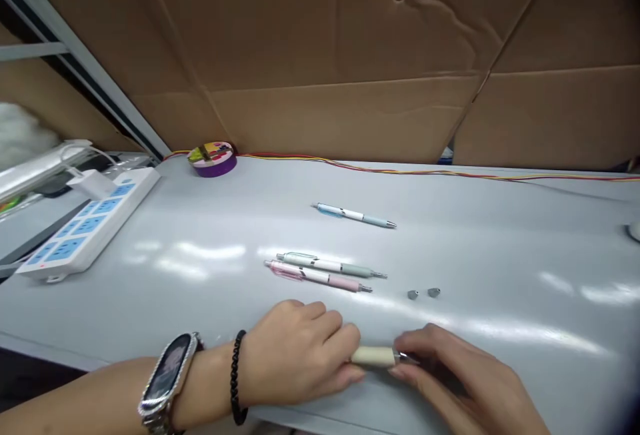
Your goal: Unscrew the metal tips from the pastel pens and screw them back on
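Near the table's front edge, my left hand (305, 355) is closed around a pen with a cream grip (374, 356), which hides the rest of its barrel. My right hand (455, 375) pinches the metal tip (404, 357) at the pen's right end. Just beyond my hands lie a pink pen (320, 276) and a green pen (333, 265), side by side, with bare narrow ends pointing right. To their right are two small metal tips (413, 294). Farther back rests a blue pen (354, 215) with its tip on.
On the left stands a white power strip (90, 228) with a charger (93, 183) plugged in. A purple round tape roll (213, 159) sits at the back, near thin red and yellow wires (345, 167). Brown cardboard (320, 55) walls off the table's rear.
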`<move>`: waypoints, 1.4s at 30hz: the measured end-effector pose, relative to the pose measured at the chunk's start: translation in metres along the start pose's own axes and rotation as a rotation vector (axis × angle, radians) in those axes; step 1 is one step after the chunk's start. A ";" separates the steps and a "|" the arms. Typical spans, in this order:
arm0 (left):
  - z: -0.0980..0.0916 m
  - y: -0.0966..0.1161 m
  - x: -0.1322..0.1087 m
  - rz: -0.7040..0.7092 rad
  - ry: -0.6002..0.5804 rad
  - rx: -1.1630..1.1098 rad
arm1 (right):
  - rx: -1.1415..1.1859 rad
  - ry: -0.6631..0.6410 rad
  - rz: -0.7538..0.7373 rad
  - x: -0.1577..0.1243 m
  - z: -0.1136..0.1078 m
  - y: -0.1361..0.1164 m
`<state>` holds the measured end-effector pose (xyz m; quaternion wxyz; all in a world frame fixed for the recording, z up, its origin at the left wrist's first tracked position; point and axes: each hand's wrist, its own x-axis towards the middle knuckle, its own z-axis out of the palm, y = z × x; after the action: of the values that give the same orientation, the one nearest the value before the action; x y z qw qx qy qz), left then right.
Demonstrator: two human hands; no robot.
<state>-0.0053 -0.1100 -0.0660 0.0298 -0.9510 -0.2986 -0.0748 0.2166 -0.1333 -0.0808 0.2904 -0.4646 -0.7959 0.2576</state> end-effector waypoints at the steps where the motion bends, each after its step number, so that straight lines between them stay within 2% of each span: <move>1: 0.000 -0.001 0.000 0.013 0.013 -0.006 | 0.009 0.026 -0.009 0.001 -0.001 -0.002; 6: 0.000 -0.005 -0.003 0.105 0.114 -0.058 | 0.077 0.082 0.030 0.000 -0.006 -0.005; 10: 0.002 -0.004 -0.004 0.097 0.195 -0.135 | 0.110 0.091 0.064 -0.003 -0.007 -0.005; 14: 0.001 -0.005 -0.003 0.109 0.157 -0.131 | 0.179 0.093 0.034 -0.002 -0.006 -0.009; 17: 0.001 -0.007 -0.003 0.115 0.176 -0.153 | 0.214 0.093 0.023 -0.001 -0.007 -0.011; 19: 0.001 -0.008 -0.004 0.109 0.219 -0.160 | 0.176 0.153 0.025 -0.002 -0.009 -0.009; 23: -0.003 -0.013 -0.004 0.112 0.301 -0.085 | -0.047 0.370 0.022 -0.005 -0.021 0.003; 26: -0.010 -0.018 -0.002 0.114 0.302 -0.055 | -0.229 0.408 0.059 -0.005 -0.036 0.017; 30: -0.015 -0.024 0.002 0.077 0.294 -0.091 | -0.288 0.366 0.215 -0.002 -0.047 0.030; 33: -0.014 -0.025 0.004 0.056 0.310 -0.003 | -0.255 0.256 0.194 0.000 -0.046 0.033; 36: -0.010 -0.026 0.004 0.010 0.278 0.094 | -0.247 0.160 0.211 0.001 -0.043 0.034; 42: -0.004 -0.032 0.005 -0.047 0.208 0.112 | -0.276 0.146 0.343 -0.001 -0.040 0.039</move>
<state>-0.0201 -0.0815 -0.0607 0.1121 -0.9276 -0.3200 -0.1570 0.2683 -0.1112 -0.0798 0.2330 -0.6456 -0.7100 0.1577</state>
